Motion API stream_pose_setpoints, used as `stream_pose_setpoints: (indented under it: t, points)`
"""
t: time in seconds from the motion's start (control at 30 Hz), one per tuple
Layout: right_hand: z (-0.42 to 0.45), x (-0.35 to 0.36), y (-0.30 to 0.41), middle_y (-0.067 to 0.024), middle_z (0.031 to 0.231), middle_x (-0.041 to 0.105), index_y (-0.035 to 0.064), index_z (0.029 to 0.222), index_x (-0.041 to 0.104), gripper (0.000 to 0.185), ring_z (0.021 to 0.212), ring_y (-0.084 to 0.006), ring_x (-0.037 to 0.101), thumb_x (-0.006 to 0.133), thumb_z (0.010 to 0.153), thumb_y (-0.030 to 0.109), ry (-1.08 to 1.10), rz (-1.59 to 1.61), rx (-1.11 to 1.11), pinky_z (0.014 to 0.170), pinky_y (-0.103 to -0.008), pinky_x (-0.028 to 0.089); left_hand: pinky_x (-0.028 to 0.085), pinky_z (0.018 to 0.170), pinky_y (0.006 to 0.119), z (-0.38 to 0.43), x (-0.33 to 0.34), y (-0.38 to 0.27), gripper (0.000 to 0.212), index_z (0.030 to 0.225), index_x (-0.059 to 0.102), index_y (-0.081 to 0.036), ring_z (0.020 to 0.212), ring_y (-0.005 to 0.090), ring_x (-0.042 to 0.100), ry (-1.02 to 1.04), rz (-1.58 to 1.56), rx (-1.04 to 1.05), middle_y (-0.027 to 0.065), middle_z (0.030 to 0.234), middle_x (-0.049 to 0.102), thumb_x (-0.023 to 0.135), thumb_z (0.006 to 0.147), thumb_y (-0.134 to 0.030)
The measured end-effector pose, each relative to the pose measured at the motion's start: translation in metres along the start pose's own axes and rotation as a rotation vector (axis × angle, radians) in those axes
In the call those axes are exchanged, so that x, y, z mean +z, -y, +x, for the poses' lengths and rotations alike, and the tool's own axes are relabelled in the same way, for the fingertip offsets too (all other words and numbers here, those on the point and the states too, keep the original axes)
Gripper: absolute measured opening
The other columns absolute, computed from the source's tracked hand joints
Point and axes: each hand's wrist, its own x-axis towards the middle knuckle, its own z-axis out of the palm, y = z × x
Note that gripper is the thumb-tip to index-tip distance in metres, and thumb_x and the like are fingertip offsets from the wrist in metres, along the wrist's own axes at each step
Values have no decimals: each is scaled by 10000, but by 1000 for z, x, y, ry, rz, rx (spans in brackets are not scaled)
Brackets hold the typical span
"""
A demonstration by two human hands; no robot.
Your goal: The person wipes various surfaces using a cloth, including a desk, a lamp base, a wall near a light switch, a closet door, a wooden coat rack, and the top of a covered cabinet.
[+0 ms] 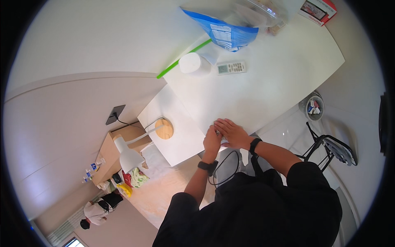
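Observation:
At the near edge of the white desk (265, 89), my two hands meet. My left hand (212, 141) is curled, its fingertips tucked against the other hand. My right hand (232, 133) lies with its fingers stretched out, over and beside the left fingertips. A small greyish bit shows between the hands, too covered to name. Farther up the desk lies a white remote control (231, 67) with a small display. Left of it stands a white rounded container (192, 64). A black cable (227, 166) hangs in a loop below my hands.
A desk lamp (129, 156) on a round wooden base (164, 129) stands at left. A blue bag (228, 34), a clear plastic bag (262, 14), a green stick (185, 58) and a box (318, 11) lie at the back. A bin (312, 106) and folding chair (333, 149) stand right; a person (98, 210) is lower left.

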Motion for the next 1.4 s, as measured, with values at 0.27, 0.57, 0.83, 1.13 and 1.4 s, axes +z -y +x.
stream_pose_setpoints:
  t: [0.27, 0.57, 0.83, 1.13, 1.4]
  points:
    - [77, 9, -5, -136, 1351, 314, -22, 1289, 305, 808, 1290, -250, 227, 622, 688, 415, -31, -40, 22, 1076, -374, 139, 441, 652, 432, 57, -53, 16, 199, 884, 486, -78, 810, 342, 569, -47, 35, -78, 135, 840, 596, 592, 739, -164]
    - [141, -3, -24, -150, 1302, 361, -39, 1258, 341, 832, 1257, -268, 273, 703, 611, 339, -201, -56, 39, 1065, -368, 187, 458, 635, 407, 123, -89, 15, 225, 838, 503, -67, 772, 335, 589, -125, 62, -18, 137, 802, 612, 609, 716, -224]
    - [150, -8, -24, -152, 1333, 320, -38, 1277, 310, 814, 1278, -272, 233, 672, 665, 359, -143, -163, 67, 1074, -373, 165, 468, 659, 406, 147, -96, 21, 305, 878, 530, -32, 803, 345, 595, -25, 62, 108, 179, 841, 617, 616, 706, -269]
    - [90, 4, -1, -167, 1343, 299, -46, 1272, 305, 838, 1270, -303, 244, 716, 614, 270, -106, -70, 108, 1063, -391, 183, 479, 738, 417, 108, -66, 19, 390, 963, 557, -25, 871, 351, 590, 186, 183, 186, 201, 899, 618, 585, 727, -335]
    - [21, 17, 15, -165, 1399, 203, -54, 1313, 217, 895, 1319, -277, 148, 686, 645, 312, 85, -112, 199, 1084, -384, 114, 482, 722, 416, 54, -14, 16, 205, 909, 579, -58, 871, 315, 593, 214, 221, 298, 144, 897, 628, 526, 767, -196]
